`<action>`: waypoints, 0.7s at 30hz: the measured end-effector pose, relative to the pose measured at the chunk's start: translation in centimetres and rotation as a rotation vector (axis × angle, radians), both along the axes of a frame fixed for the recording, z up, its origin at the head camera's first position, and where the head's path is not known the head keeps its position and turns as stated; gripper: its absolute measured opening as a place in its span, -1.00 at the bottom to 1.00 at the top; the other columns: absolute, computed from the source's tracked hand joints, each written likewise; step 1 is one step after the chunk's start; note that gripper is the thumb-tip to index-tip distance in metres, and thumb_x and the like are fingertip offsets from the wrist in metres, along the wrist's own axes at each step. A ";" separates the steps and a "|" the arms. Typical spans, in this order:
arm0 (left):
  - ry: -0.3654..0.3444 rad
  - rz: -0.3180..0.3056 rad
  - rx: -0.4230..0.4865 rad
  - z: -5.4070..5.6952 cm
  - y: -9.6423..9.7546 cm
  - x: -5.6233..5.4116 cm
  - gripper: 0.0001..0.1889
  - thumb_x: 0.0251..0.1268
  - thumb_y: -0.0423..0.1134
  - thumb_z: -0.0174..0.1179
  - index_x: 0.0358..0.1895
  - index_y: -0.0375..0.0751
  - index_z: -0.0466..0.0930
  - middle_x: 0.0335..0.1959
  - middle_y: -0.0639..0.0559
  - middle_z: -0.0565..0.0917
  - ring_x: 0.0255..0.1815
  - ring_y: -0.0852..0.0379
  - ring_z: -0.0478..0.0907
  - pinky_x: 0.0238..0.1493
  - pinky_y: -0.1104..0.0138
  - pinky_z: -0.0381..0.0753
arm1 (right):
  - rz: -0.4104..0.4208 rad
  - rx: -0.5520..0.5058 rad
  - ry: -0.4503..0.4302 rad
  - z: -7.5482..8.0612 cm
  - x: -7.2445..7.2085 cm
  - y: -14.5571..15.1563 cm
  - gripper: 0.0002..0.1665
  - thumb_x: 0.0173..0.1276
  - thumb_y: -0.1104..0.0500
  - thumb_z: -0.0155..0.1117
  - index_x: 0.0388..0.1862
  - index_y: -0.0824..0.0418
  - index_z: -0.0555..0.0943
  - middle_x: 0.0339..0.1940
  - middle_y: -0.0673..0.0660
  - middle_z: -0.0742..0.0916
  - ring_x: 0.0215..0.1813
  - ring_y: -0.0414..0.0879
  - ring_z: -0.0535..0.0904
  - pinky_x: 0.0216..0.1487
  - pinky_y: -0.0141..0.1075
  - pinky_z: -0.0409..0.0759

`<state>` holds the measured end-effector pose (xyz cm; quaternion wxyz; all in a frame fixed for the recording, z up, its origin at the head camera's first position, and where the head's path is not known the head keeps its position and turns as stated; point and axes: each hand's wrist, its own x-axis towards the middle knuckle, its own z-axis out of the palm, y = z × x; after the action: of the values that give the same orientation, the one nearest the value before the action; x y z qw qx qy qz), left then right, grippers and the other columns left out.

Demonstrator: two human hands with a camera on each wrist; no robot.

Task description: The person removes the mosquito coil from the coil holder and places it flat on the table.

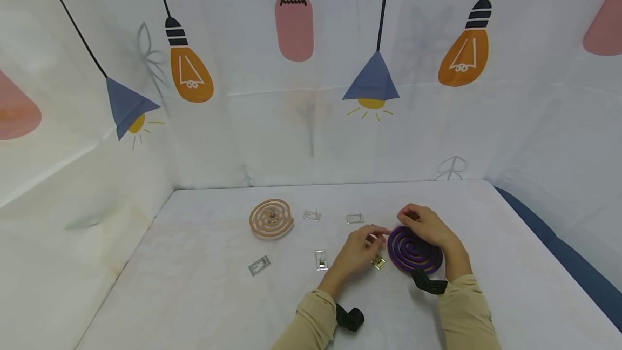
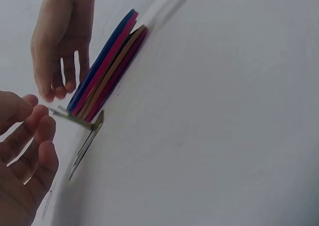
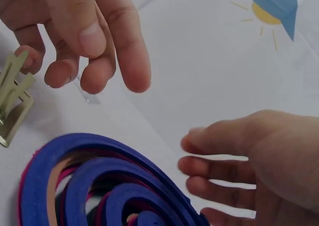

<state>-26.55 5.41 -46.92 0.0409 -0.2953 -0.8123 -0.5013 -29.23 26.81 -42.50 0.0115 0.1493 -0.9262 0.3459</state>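
A stack of mosquito coils point(image 1: 412, 253), blue on top in the right wrist view, lies on the white table at the right. Pink, brown and purple layers point(image 2: 102, 74) show edge-on in the left wrist view. My right hand point(image 1: 430, 227) hovers over the stack's far side, fingers loosely bent and holding nothing. To the left of the stack, my left hand point(image 1: 358, 250) has its fingers spread and relaxed, also holding nothing. Close to its fingertips a gold-toned metal coil stand point(image 1: 378, 262) rests on the table, its bent prongs point(image 3: 11, 81) sticking up.
A single brown mosquito coil point(image 1: 271, 216) sits farther left. Several silver metal stands point(image 1: 321, 260) are spread around the table's middle. A white cloth with printed lamps point(image 1: 371, 82) hangs behind, and dark blue material point(image 1: 559, 247) lies along the right edge.
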 end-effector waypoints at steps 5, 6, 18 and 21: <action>-0.068 0.002 0.043 0.4 -1.2 -0.7 -0.77 0.35 -0.35 0.04 -0.02 -0.13 0.60 -0.31 -0.04 0.70 -0.36 0.35 0.60 -0.27 0.56 0.55 | -0.053 -0.036 0.045 0.2 -0.2 -0.8 -0.74 0.42 0.07 0.10 -0.23 0.24 0.61 -0.26 0.14 0.71 -0.19 -0.08 0.57 -0.12 -0.24 0.50; -0.080 0.003 0.053 0.5 -1.5 -0.8 -0.77 0.36 -0.36 0.03 -0.02 -0.13 0.60 -0.32 -0.04 0.70 -0.38 0.34 0.60 -0.30 0.56 0.55 | -0.063 -0.048 0.049 0.3 -0.2 -0.9 -0.74 0.41 0.07 0.11 -0.24 0.24 0.61 -0.27 0.15 0.71 -0.21 -0.09 0.56 -0.14 -0.26 0.50; -0.156 0.063 0.107 1.1 -3.7 -2.0 -0.78 0.36 -0.35 0.04 -0.04 -0.09 0.61 -0.33 -0.09 0.71 -0.43 0.31 0.60 -0.41 0.52 0.52 | -0.090 -0.095 0.065 0.4 -0.4 -2.2 -0.80 0.38 0.11 0.13 -0.29 0.22 0.59 -0.27 0.15 0.69 -0.18 -0.05 0.58 -0.11 -0.22 0.50; -0.155 0.075 0.104 1.3 -4.0 -2.0 -0.78 0.36 -0.34 0.04 -0.03 -0.11 0.61 -0.32 -0.11 0.71 -0.41 0.22 0.62 -0.41 0.51 0.51 | -0.079 -0.098 0.064 0.4 -0.5 -2.7 -0.81 0.37 0.11 0.13 -0.29 0.21 0.59 -0.29 0.14 0.69 -0.21 -0.08 0.58 -0.14 -0.26 0.50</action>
<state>-28.59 1.37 -45.64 0.0119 -0.2223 -0.7963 -0.5624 -29.70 24.15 -42.09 0.0621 0.1226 -0.9125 0.3852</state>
